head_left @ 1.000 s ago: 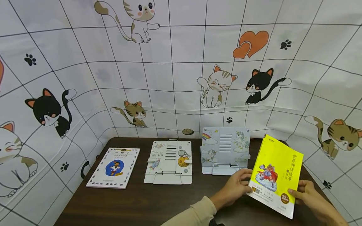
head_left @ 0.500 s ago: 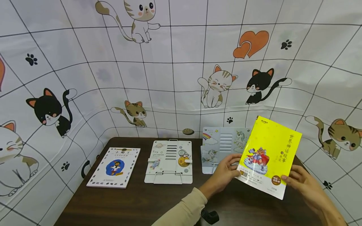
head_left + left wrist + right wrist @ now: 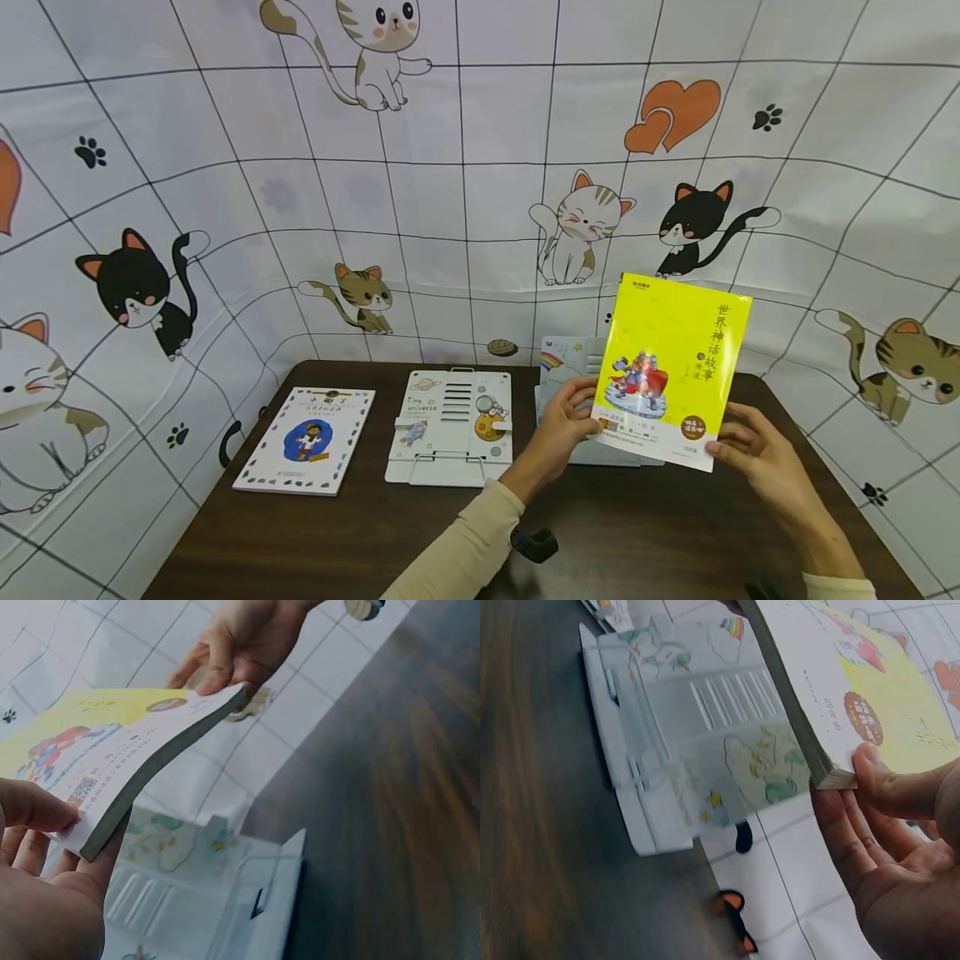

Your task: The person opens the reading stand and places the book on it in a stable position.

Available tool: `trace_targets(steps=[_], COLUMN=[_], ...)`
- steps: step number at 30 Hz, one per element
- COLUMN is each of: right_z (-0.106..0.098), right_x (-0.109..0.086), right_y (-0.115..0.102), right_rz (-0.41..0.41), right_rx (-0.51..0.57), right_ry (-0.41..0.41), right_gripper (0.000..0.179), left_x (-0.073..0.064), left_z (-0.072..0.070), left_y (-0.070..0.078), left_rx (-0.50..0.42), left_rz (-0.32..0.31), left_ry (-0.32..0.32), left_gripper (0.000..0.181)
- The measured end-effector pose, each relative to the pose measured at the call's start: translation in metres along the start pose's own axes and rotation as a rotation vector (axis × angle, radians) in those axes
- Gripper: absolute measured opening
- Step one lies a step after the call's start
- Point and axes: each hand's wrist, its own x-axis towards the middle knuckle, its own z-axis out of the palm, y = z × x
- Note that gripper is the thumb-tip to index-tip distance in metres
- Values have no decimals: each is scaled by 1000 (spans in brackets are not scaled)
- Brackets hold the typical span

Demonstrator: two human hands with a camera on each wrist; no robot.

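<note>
A yellow and white book (image 3: pixel 675 358) is held up off the table, its front cover facing me. My left hand (image 3: pixel 557 429) pinches its lower left corner, thumb on the cover and fingers behind, as the left wrist view shows. At the lower right corner my right hand (image 3: pixel 765 467) grips it the same way; in the right wrist view the thumb (image 3: pixel 889 784) presses on the cover. Behind the book stands a pale blue unicorn book stand (image 3: pixel 566 367), partly hidden in the head view. Its slotted back and front ledge show in the right wrist view.
A white book stand with a space print (image 3: pixel 450 425) stands at the middle of the dark wooden table (image 3: pixel 360 542). Left of it lies a white book with a blue circle (image 3: pixel 303 442). A cat-printed cloth (image 3: pixel 495 200) hangs behind the table.
Both hands have raised the yellow book and carried it left, in front of the unicorn stand. The book has turned more upright. The other book and the stands have stayed in place.
</note>
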Motion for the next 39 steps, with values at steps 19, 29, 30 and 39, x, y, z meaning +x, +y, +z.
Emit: trace_targets(steps=[19,29,30,39], right_z=[28,42,44,55], right_x=[53,80,82,92], right_y=[-19,-12,-12,-1], right_rz=[-32,0,9,12], right_rx=[-91,-82,-77,-213], right_ry=[91,139,144,251], right_gripper=[46,47,46,35], left_x=[14,22,22,27], left_z=[-31,-41,-41,-42], left_y=[43,35,33,19], left_rx=[451,555,559,559], left_rz=[128,148,148,166], left_ry=[178,260,267,347], left_gripper=[45,38,37,34])
